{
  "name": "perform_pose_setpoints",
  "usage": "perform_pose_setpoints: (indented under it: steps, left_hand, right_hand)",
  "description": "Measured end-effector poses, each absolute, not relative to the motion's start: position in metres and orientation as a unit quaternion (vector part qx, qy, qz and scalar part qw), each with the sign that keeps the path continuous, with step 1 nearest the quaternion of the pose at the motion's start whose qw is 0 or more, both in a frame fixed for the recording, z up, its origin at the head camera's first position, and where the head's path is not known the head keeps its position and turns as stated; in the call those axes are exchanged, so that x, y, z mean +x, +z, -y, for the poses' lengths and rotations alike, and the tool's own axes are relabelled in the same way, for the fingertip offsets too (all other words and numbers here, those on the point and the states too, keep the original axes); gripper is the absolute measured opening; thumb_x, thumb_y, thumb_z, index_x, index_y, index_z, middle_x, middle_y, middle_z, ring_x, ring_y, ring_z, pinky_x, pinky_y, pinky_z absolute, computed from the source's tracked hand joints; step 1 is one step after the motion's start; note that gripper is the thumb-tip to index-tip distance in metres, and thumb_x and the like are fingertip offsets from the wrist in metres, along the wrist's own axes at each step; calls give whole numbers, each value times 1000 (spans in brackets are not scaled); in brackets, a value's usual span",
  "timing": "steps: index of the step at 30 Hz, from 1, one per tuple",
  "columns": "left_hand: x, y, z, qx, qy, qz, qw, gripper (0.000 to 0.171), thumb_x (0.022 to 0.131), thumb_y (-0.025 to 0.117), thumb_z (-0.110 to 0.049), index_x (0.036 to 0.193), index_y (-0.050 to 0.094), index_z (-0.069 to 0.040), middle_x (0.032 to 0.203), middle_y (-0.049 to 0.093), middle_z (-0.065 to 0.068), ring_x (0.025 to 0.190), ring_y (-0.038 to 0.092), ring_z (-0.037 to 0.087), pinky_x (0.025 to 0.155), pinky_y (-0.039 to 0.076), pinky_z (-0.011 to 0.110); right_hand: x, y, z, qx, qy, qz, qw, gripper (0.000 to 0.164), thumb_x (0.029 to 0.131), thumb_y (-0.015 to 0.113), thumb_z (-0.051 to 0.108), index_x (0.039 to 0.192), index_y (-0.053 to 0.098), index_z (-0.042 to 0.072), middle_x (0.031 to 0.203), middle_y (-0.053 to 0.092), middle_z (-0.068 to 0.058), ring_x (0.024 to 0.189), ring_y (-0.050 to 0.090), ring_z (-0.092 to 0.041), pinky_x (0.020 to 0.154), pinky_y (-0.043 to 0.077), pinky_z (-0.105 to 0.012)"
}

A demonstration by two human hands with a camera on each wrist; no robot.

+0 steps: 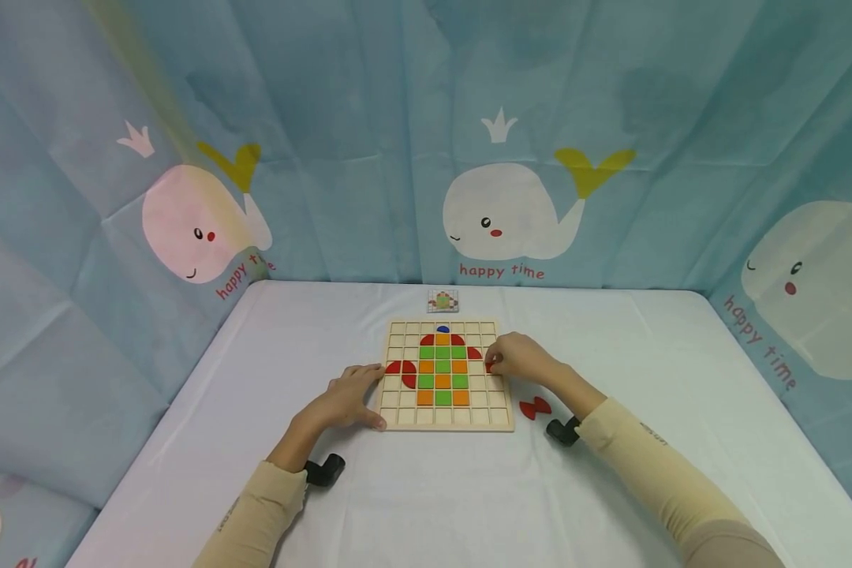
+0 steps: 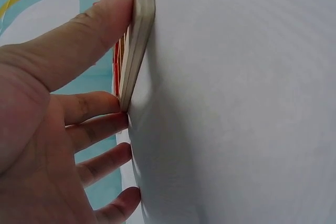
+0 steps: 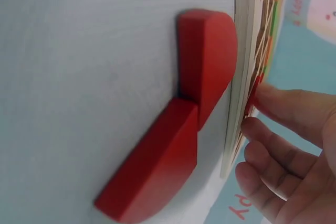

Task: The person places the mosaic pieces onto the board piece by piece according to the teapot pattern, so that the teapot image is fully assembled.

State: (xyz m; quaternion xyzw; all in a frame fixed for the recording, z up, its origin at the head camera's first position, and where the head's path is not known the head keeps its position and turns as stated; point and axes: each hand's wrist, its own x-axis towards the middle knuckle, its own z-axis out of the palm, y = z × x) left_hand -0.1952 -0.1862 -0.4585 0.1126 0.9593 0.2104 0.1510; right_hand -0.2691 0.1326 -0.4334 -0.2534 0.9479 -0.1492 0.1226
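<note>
A wooden grid board (image 1: 447, 429) lies on the table, filled in its middle with green and orange square tiles (image 1: 443, 367). Red quarter-circle pieces (image 1: 409, 381) sit at both sides of them, and a blue piece (image 1: 443, 329) is at the top. My left hand (image 1: 344, 398) rests along the board's left edge, thumb at the near corner, fingers spread and nearly straight. At the right edge, my right hand (image 1: 525, 356) pinches a red quarter-circle piece (image 3: 253, 95) over the grid. Two loose red pieces (image 3: 207, 56) lie touching each other beside the board, near my right wrist.
Behind the board lies a small card (image 1: 443, 300) with a coloured grid picture. White cloth covers the table (image 1: 312, 323). A blue curtain (image 1: 355, 158) with printed whales hangs along the back and sides. Black wrist cameras (image 1: 326, 471) stick out beneath both wrists.
</note>
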Motion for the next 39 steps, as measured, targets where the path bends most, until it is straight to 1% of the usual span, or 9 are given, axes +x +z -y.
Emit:
perform_pose_setpoints:
  steps: [8, 13, 18, 21, 25, 27, 32, 35, 39]
  left_hand:
    - [-197, -458, 185, 114, 210, -959, 149, 96, 69, 88, -31, 149, 39, -7, 156, 36, 13, 143, 28, 38, 111, 28, 61]
    - [-197, -457, 185, 117, 210, -959, 147, 96, 69, 88, -31, 149, 39, -7, 156, 36, 14, 143, 28, 39, 110, 28, 62]
    - [-197, -455, 185, 118, 211, -959, 148, 97, 69, 88, -31, 149, 39, -6, 156, 35, 14, 142, 29, 40, 110, 28, 63]
    - [-197, -453, 186, 119, 210, -959, 149, 97, 69, 88, -31, 149, 39, -6, 156, 35, 15, 142, 28, 40, 110, 27, 64]
    - [-197, -452, 187, 118, 208, -959, 150, 97, 69, 88, -31, 149, 39, -5, 156, 35, 15, 142, 28, 40, 111, 26, 65]
    - [-196, -452, 187, 118, 210, -959, 152, 97, 69, 88, -31, 149, 39, -5, 156, 35, 15, 143, 28, 40, 111, 26, 65]
    - [-195, -455, 187, 116, 213, -958, 155, 97, 69, 87, -31, 149, 38, -5, 157, 34, 15, 143, 28, 40, 111, 26, 65]
    - [-194, -455, 186, 115, 212, -958, 155, 97, 69, 88, -31, 149, 38, -6, 156, 35, 15, 142, 28, 40, 111, 26, 65]
    - [-194, -456, 186, 114, 213, -958, 155, 97, 69, 88, -31, 149, 39, -5, 156, 35, 15, 142, 28, 41, 111, 26, 65]
  right_hand:
    - [-260, -428, -154, -268, -171, -943, 95, 15, 88, 66, 9, 99, 76, 4, 91, 69, -5, 78, 56, -15, 75, 52, -30]
    - [-244, -427, -174, -266, -175, -942, 110, 16, 89, 64, 5, 99, 77, 6, 94, 69, -3, 82, 60, -14, 76, 54, -31]
    - [-227, -430, -194, -280, -148, -940, 127, 19, 84, 67, 1, 97, 77, 10, 93, 68, 1, 88, 59, -13, 81, 55, -33]
    - [-220, -433, -203, -291, -140, -936, 137, 19, 82, 70, 0, 95, 77, 12, 93, 66, 4, 89, 57, -12, 82, 54, -32]
    - [-213, -435, -211, -309, -142, -931, 133, 21, 79, 71, -2, 94, 77, 11, 92, 66, 4, 87, 58, -12, 81, 55, -32]
    - [-210, -436, -213, -301, -144, -934, 130, 21, 79, 71, -2, 95, 77, 10, 90, 65, 4, 84, 56, -11, 78, 54, -30]
    - [-206, -437, -216, -262, -152, -945, 126, 19, 78, 72, 0, 95, 77, 7, 85, 62, 3, 75, 50, -9, 66, 46, -22]
    - [-204, -439, -216, -252, -154, -947, 123, 18, 77, 75, 2, 94, 77, 9, 85, 61, 4, 75, 49, -9, 65, 45, -22]
    - [-202, -438, -214, -254, -153, -947, 124, 19, 76, 78, 4, 94, 77, 11, 87, 60, 4, 78, 50, -10, 67, 47, -23]
